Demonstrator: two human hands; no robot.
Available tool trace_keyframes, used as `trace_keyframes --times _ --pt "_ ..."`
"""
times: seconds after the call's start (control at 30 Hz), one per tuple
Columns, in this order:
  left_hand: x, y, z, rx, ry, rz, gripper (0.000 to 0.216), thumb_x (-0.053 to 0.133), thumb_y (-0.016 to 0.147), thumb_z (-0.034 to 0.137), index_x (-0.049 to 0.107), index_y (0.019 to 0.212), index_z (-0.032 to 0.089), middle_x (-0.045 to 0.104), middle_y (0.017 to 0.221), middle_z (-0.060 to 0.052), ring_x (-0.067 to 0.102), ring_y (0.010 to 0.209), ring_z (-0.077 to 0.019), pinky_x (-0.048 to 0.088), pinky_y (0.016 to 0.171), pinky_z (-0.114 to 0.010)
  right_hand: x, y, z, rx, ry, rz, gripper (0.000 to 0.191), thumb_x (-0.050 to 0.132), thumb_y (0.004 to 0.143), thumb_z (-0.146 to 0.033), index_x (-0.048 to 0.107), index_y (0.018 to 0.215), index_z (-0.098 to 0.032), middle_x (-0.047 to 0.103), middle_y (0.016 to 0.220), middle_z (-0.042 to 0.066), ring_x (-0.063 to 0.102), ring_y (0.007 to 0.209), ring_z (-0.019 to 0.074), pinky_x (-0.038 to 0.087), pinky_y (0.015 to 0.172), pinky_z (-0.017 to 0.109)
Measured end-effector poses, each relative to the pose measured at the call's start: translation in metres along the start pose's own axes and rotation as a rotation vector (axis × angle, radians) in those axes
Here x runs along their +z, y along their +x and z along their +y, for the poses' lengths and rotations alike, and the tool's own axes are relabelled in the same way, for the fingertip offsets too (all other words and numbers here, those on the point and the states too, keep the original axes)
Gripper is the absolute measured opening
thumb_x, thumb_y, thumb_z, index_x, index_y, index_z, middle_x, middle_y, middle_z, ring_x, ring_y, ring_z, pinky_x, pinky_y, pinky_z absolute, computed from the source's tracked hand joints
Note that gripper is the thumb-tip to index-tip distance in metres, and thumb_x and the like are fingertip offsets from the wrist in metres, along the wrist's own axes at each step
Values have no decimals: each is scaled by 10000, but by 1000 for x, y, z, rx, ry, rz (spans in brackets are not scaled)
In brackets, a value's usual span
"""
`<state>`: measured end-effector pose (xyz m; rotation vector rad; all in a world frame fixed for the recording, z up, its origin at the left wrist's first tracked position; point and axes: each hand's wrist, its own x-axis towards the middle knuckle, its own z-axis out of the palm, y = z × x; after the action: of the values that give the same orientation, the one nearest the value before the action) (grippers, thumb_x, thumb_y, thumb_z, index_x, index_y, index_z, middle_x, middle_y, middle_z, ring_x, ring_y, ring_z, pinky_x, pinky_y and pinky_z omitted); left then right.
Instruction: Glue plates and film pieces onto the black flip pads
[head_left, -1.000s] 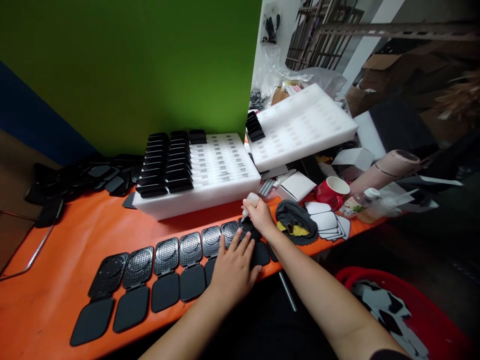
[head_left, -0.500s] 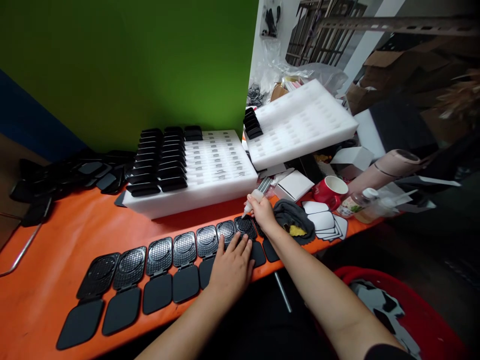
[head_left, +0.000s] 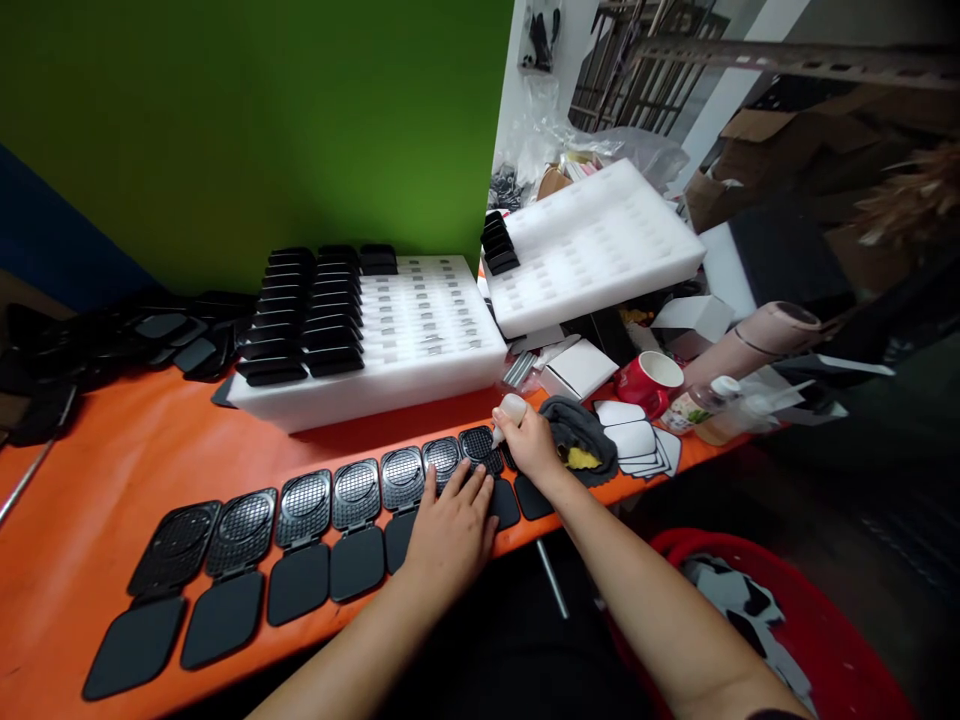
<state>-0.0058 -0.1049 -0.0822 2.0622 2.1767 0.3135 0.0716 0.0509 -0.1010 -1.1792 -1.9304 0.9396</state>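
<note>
A row of several opened black hinged cases (head_left: 300, 530) with gridded insides lies along the front of the orange table (head_left: 112, 470). My left hand (head_left: 450, 530) rests flat on the cases near the right end, fingers spread. My right hand (head_left: 532, 440) is closed around a small white squeeze bottle (head_left: 510, 412), whose nozzle points down at the gridded half of the rightmost case (head_left: 480, 445).
A white foam tray (head_left: 405, 340) partly filled with closed black cases stands behind the row. A second foam tray (head_left: 600, 240) sits tilted at the right. A red mug (head_left: 649, 380), a dark cloth (head_left: 581, 435), white pads (head_left: 637, 445) and a red basket (head_left: 750, 620) are nearby. Loose black cases (head_left: 112, 340) pile up at the left.
The view has drifted, so everything sits further left in the frame. My right hand keeps the bottle over the rightmost cases, and my left hand stays flat beside it.
</note>
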Motion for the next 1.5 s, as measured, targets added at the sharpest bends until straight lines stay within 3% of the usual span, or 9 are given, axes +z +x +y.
trace_keyframes --times 0.17,0.3,0.43,0.8,1.13,1.5 --pt "-8 6 3 -8 4 10 396 429 834 388 528 1173 209 533 1256 -42 321 1255 -252 101 1038 -574 -1 13 9 116 224 -5 362 515 750 -501 605 741 -151 666 684 75 591 552 170 443 493 248" --pt "-5 10 13 28 -23 40 453 413 836 415 472 1231 203 447 1336 -39 295 1270 -248 114 1045 -555 -4 27 18 160 267 21 463 386 804 -526 603 770 -119 672 717 100 545 434 128 406 375 221" --pt "6 18 24 109 -49 20 508 391 838 439 412 1281 190 384 1377 -48 271 1285 -235 126 1048 -540 -3 32 18 154 241 9 423 452 769 -524 611 750 -132 668 657 66 556 438 132 418 398 219" --pt "17 35 33 93 -28 11 483 433 821 384 489 1217 113 501 1279 -122 349 1240 -246 86 1059 -517 -1 35 15 62 79 34 294 518 758 -460 602 717 -181 671 681 46 627 673 194 453 658 281" --pt "16 35 33 75 -31 19 427 438 829 335 510 1202 139 519 1265 -103 419 1182 -243 112 1056 -521 -21 38 30 138 145 47 448 404 796 -527 594 794 -121 676 692 85 574 455 148 425 403 228" --pt "17 34 31 81 -48 21 437 449 823 342 501 1209 144 510 1272 -111 417 1176 -253 117 1044 -546 -40 15 30 110 31 53 352 518 740 -505 575 727 -158 668 668 80 615 608 215 451 566 282"
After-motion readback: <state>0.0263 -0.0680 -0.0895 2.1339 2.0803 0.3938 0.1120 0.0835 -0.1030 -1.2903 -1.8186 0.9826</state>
